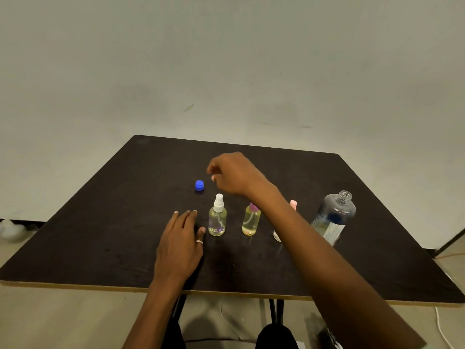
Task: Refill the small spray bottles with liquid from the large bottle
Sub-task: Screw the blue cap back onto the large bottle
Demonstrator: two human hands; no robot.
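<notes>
Left hand lies flat on the dark table, fingers straight and slightly spread, its thumb tip just left of the white-capped spray bottle, which stands upright and holds pale yellowish liquid. A blue cap sits on the table behind that bottle and a little to its left. The right hand hovers above and behind the same bottle, fingers loosely curled downward with nothing visible in them. Right of the white-capped bottle stands a magenta-capped spray bottle with similar liquid. Farther right, a pink-capped bottle is mostly hidden behind the right forearm. Farthest right of the white-capped bottle is the large clear bottle, uncapped.
</notes>
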